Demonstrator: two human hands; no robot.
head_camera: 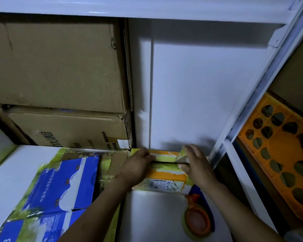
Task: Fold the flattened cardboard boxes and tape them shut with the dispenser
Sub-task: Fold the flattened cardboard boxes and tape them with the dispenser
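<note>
A small orange cardboard box (164, 179) with yellow-green tape remnants and a white label stands on the white shelf (152, 212), its top flaps meeting at a dark slit. My left hand (138, 165) presses down on the left end of the flaps, fingers curled over the far edge. My right hand (196, 163) holds the right end and pinches a loose piece of yellow-green tape by the flap corner. An orange tape dispenser (198, 219) with a roll of tape lies on the shelf just in front of the box, under my right forearm.
A blue-and-white printed flattened box (59, 193) with yellow-green tape lies to the left. Two big brown cartons (59, 84) are stacked at the back left. A white wall panel rises behind. An orange perforated crate (280, 154) sits on the right, past the metal rack post.
</note>
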